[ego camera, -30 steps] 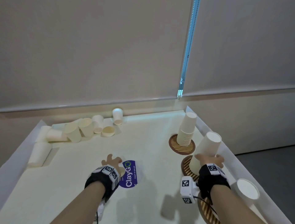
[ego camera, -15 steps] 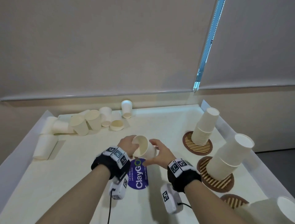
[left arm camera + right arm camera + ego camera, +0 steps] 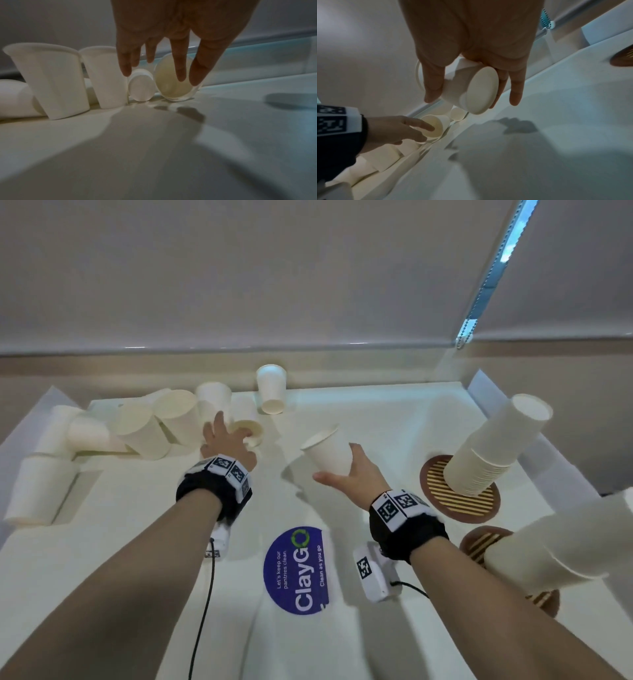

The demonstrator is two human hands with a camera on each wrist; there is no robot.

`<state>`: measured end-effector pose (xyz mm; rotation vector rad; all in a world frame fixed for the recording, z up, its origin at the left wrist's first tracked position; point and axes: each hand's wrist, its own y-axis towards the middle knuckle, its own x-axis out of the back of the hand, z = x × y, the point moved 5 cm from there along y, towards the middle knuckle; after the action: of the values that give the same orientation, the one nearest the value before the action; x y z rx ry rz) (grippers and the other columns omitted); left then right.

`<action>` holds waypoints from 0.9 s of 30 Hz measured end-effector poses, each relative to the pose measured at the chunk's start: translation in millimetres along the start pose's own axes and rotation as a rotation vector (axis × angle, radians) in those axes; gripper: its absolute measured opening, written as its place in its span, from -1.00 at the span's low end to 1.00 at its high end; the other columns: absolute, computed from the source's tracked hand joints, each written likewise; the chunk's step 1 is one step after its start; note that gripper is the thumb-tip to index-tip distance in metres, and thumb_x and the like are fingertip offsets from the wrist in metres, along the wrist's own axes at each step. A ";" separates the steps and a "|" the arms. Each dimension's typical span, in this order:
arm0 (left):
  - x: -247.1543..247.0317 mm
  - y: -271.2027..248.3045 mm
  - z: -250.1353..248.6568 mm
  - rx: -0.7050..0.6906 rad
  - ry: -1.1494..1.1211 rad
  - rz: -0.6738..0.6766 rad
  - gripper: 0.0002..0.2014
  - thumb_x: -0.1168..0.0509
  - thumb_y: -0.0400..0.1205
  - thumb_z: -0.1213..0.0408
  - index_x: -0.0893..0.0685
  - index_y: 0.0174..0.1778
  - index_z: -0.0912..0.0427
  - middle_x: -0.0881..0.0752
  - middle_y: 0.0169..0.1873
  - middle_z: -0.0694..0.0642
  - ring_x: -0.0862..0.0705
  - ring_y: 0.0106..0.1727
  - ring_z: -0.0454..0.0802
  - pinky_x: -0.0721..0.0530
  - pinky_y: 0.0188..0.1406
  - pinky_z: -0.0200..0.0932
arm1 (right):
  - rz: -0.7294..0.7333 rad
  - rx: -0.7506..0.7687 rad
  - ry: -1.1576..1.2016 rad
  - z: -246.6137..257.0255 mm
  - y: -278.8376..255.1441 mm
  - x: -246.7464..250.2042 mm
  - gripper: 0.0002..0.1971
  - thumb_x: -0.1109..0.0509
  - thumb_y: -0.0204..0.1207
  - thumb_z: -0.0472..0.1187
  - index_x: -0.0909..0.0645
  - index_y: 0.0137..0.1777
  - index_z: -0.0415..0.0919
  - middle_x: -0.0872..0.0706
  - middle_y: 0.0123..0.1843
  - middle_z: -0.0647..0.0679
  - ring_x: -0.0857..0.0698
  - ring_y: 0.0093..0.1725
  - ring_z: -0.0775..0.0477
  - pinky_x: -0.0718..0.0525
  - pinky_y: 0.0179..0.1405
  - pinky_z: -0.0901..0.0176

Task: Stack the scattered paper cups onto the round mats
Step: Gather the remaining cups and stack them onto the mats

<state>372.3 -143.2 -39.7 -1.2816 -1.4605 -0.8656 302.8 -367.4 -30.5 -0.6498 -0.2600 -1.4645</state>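
My right hand [image 3: 339, 470] grips a white paper cup [image 3: 327, 451] by its lower part and holds it tilted above the table; the right wrist view shows the cup's base [image 3: 481, 90] between thumb and fingers. My left hand [image 3: 226, 436] reaches with straight fingers [image 3: 180, 73] to the rim of a cup lying on its side [image 3: 173, 86], mouth towards me. More loose cups [image 3: 147, 429] lie at the back left. One tall leaning stack [image 3: 496, 450] stands on a round brown mat [image 3: 459, 501], and another stack [image 3: 561, 546] on a nearer mat [image 3: 479, 542].
An upturned cup [image 3: 272, 388] stands by the back wall and another cup [image 3: 37, 491] lies at the far left. A purple ClayGo sticker [image 3: 298, 570] marks the table's middle. White raised walls [image 3: 486, 392] border the table. A third mat [image 3: 544, 601] shows at the right edge.
Half a second ago both hands held the cup together. My left hand has let go and reached forward to the lying cup. My right hand now holds the cup alone, further forward.
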 end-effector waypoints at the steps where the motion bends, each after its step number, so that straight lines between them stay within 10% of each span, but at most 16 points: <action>1: -3.1 6.6 1.4 -0.002 0.033 0.033 -0.54 -0.26 0.58 0.31 -0.49 0.42 -0.07 0.10 0.66 0.05 0.11 0.67 0.17 -0.24 0.52 0.14 | 0.001 0.009 -0.017 0.2 4.2 -0.2 -0.19 -0.54 0.37 0.02 -0.23 0.52 -0.18 -0.57 0.36 -0.14 -0.57 0.30 -0.15 -0.48 0.09 0.18; 6: -12.6 22.3 0.1 -0.062 -0.069 0.037 -0.45 -0.23 0.61 0.25 -0.33 0.55 0.20 -0.16 0.63 0.04 -0.18 0.61 0.15 -0.32 0.52 0.13 | 0.022 0.032 -0.082 -5.5 21.4 -4.8 -0.20 -0.61 0.28 -0.08 -0.31 0.49 -0.12 -0.55 0.33 -0.13 -0.56 0.28 -0.18 -0.62 0.21 -0.03; 11: 8.7 -17.9 -7.2 -0.093 -0.548 -0.154 -0.60 -0.24 0.54 0.12 -0.69 0.14 0.34 -0.63 0.27 0.22 -0.59 0.27 0.17 -0.41 0.11 -0.24 | -0.048 -0.016 -0.162 -14.8 18.6 4.2 -0.20 -0.60 0.26 -0.26 -0.33 0.49 -0.06 -0.49 0.30 -0.21 -0.51 0.31 -0.28 -0.60 0.25 -0.19; 15: 16.7 -54.2 -23.2 -0.066 -0.763 0.032 -0.67 -0.27 0.57 0.11 -0.76 -0.06 0.33 -0.73 -0.17 0.29 -0.62 -0.10 0.10 -0.44 -0.10 -0.20 | -0.033 -0.017 -0.253 -9.5 0.9 14.6 -0.24 -0.52 0.31 -0.36 -0.33 0.50 -0.03 -0.45 0.33 -0.23 -0.53 0.28 -0.31 -0.62 0.22 -0.02; 19: 21.2 -81.9 -64.5 -0.114 -0.758 0.235 -0.46 -0.15 0.42 -0.02 -0.72 0.06 0.35 -0.75 0.02 0.31 -0.68 0.05 0.16 -0.56 0.02 -0.07 | 0.069 0.095 -0.258 18.4 -20.4 20.1 -0.19 -0.62 0.23 -0.31 -0.38 0.49 -0.04 -0.51 0.28 -0.15 -0.55 0.27 -0.19 -0.51 0.19 0.15; 22: 33.3 -99.7 -87.0 0.005 -0.855 0.314 -0.61 -0.05 0.72 -0.01 -0.56 0.30 0.15 -0.67 0.17 0.21 -0.61 0.22 0.16 -0.59 0.23 0.04 | 0.037 0.099 0.058 34.9 -40.8 44.4 -0.26 -0.70 0.14 -0.21 -0.51 0.34 0.00 -0.58 0.14 0.00 -0.63 0.14 -0.09 -0.70 0.09 0.04; 27: 61.5 -135.1 -135.4 -0.040 -1.279 0.409 -0.37 0.23 0.64 -0.31 -0.61 0.12 0.01 -0.76 -0.06 0.10 -0.76 0.00 0.07 -0.66 0.00 0.03 | -0.211 0.117 0.649 53.5 -68.9 97.2 -0.30 -0.66 0.23 -0.22 -0.42 0.34 -0.16 -0.67 0.20 -0.18 -0.74 0.11 -0.17 -0.77 -0.02 0.03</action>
<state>270.0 -278.6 67.8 -2.2279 -1.9447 0.3417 259.2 -417.3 82.1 -0.0312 0.0962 -1.7668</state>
